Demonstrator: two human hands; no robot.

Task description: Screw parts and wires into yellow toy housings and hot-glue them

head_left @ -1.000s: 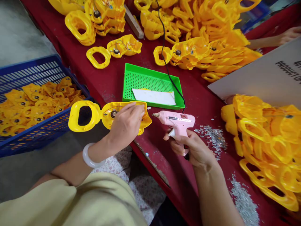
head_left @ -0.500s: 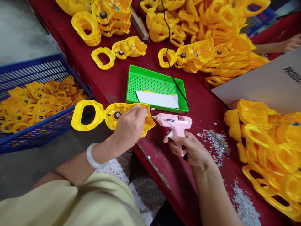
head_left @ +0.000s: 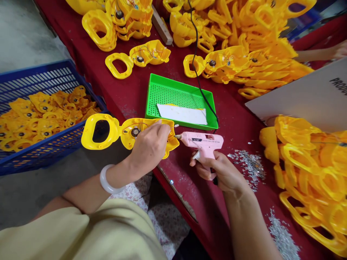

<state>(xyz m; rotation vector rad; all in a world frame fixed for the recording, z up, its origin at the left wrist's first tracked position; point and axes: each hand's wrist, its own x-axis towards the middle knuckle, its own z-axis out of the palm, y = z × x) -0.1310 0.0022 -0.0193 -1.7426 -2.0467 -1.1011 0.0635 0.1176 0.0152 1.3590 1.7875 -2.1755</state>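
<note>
My left hand (head_left: 151, 144) is closed over a yellow plastic shell (head_left: 127, 141) at the table's front edge. Its thumb and fingertips pinch down at the shell's right part; what lies under them is hidden. A round black speaker (head_left: 136, 132) with thin wires shows inside the shell, whose oval loop (head_left: 86, 135) sticks out to the left. My right hand (head_left: 214, 168) is wrapped round a pink glue gun (head_left: 202, 141), a finger by its white trigger. The metal nozzle (head_left: 178, 137) points left, right at the shell's right end, close to my left fingertips.
Behind the shell stands a green perforated tray (head_left: 181, 81) with a white strip (head_left: 181, 114); a black cord (head_left: 197, 68) crosses it. Stacked yellow shells (head_left: 309, 169) lie right and behind. Small silvery parts (head_left: 251, 166) are scattered at right. A blue crate (head_left: 54, 151) stands left. Another person's arm (head_left: 320, 54) shows.
The glue gun has shifted and turned slightly, its body a little farther right, its nozzle still at the shell. My left hand stays on the shell. The view has moved slightly.
</note>
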